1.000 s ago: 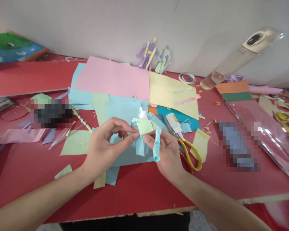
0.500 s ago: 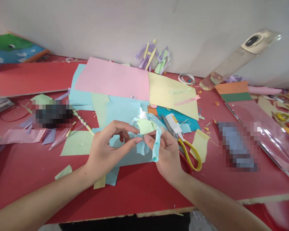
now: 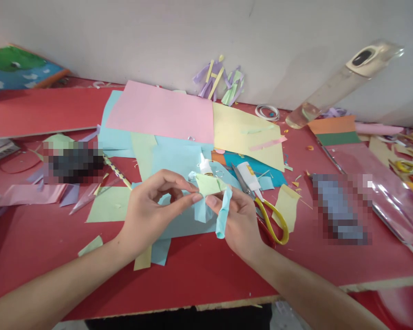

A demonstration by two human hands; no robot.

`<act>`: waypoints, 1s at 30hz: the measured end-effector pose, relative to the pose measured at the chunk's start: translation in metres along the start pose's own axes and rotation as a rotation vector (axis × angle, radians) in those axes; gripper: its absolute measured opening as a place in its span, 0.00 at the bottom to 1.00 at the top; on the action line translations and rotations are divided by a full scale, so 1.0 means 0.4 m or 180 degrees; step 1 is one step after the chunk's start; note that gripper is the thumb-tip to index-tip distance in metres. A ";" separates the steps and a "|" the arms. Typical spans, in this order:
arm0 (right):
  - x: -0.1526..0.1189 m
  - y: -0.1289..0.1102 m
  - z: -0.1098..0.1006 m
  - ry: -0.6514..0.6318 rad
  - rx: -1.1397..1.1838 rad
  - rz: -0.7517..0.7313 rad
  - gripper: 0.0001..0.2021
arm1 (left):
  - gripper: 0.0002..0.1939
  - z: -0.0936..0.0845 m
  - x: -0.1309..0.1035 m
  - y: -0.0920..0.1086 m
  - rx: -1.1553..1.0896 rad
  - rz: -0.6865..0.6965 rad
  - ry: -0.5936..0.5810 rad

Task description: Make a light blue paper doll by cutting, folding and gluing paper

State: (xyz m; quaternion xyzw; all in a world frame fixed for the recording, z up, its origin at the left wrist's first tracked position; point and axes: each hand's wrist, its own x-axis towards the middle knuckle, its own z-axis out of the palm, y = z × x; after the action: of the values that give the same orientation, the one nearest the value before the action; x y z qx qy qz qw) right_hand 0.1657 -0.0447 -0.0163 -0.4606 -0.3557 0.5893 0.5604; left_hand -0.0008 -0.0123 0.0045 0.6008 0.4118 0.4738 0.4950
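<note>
Between my hands is a small paper figure (image 3: 209,184) of folded light green and light blue paper. My left hand (image 3: 161,201) pinches its left edge between thumb and forefinger. My right hand (image 3: 239,215) grips its right side, thumb tip close to the left thumb. A rolled light blue paper tube (image 3: 223,215) hangs down from the figure in front of the right fingers. Just behind stands a white glue bottle nozzle (image 3: 203,161). Light blue paper sheets (image 3: 179,158) lie beneath the hands. The figure's back is hidden.
Yellow-handled scissors (image 3: 278,224) and a white glue bottle (image 3: 248,173) lie right of my right hand. Pink paper (image 3: 165,110) and yellow paper (image 3: 248,133) lie behind. Two paper figures (image 3: 211,78) lean on the wall. A clear bottle (image 3: 330,94) stands back right.
The figure has turned slightly between my fingers, and its blue tube hangs a little lower and further left. Both hands keep hold of it in nearly the same place.
</note>
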 end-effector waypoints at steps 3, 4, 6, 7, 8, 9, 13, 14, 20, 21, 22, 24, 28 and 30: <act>-0.002 -0.001 -0.001 -0.0035 0.0062 0.0001 0.07 | 0.05 0.000 -0.003 -0.002 0.0134 0.0064 0.0024; -0.002 -0.002 0.001 -0.0045 0.0105 -0.0009 0.08 | 0.04 0.000 -0.004 -0.002 0.0184 0.0082 0.0043; -0.001 -0.006 0.006 -0.0090 0.0205 -0.0039 0.10 | 0.03 0.000 -0.007 -0.003 0.0254 0.0150 0.0076; -0.001 -0.008 0.009 -0.0122 0.0244 -0.0047 0.11 | 0.03 0.001 -0.008 -0.003 0.0268 0.0212 0.0083; 0.000 -0.009 0.011 -0.0147 0.0270 -0.0060 0.11 | 0.04 0.001 -0.008 -0.003 0.0276 0.0277 0.0086; 0.000 -0.010 0.012 -0.0163 0.0279 -0.0072 0.11 | 0.04 0.001 -0.008 -0.003 0.0288 0.0334 0.0087; 0.001 -0.010 0.013 -0.0195 0.0282 -0.0082 0.12 | 0.05 0.002 -0.007 -0.003 0.0362 0.0422 0.0101; 0.001 -0.010 0.012 -0.0200 0.0278 -0.0075 0.12 | 0.05 0.002 -0.007 -0.003 0.0372 0.0418 0.0105; 0.000 -0.008 0.005 -0.0240 0.0307 -0.0092 0.11 | 0.05 0.002 -0.009 -0.001 0.0309 0.0274 0.0042; 0.000 -0.008 0.004 -0.0243 0.0304 -0.0094 0.11 | 0.06 0.001 -0.010 -0.001 0.0307 0.0255 0.0032; 0.000 -0.007 0.004 -0.0236 0.0294 -0.0094 0.12 | 0.06 0.001 -0.011 0.000 0.0314 0.0248 0.0026; 0.000 -0.006 0.004 -0.0223 0.0266 -0.0085 0.12 | 0.06 0.001 -0.012 0.001 0.0342 0.0247 0.0026; 0.002 -0.008 0.009 -0.0178 0.0355 0.0028 0.10 | 0.06 0.000 -0.012 0.003 0.0345 0.0297 -0.0011; 0.005 -0.011 0.011 -0.0170 0.0499 0.0159 0.09 | 0.06 0.000 -0.010 0.002 0.0314 0.0320 -0.0049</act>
State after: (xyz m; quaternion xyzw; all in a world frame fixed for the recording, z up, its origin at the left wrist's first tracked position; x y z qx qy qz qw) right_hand 0.1630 -0.0416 -0.0111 -0.4081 -0.3117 0.6412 0.5702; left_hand -0.0016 -0.0162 0.0047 0.6481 0.4001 0.4725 0.4435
